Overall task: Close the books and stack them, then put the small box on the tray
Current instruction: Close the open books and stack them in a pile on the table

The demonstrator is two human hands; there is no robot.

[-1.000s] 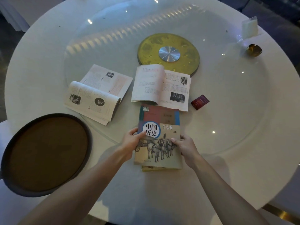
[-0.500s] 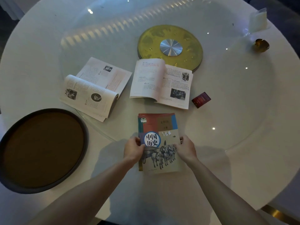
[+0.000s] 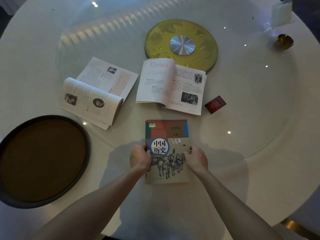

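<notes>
The closed book (image 3: 167, 149) is lying flat on the table (image 3: 242, 170) near me; I'm gripping its left edge with my left hand (image 3: 140, 157) and its right edge with my right hand (image 3: 196, 158). Two open books (image 3: 97, 94) (image 3: 171, 85) are lying beyond. The small box (image 3: 215, 104) is sitting right of them, the tray (image 3: 10, 200) far left.

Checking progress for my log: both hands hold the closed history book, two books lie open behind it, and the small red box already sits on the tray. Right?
Not quite. The head view shows the small red box on the table beside the right-hand open book, not on the tray, which holds nothing. The rest is right.
</notes>
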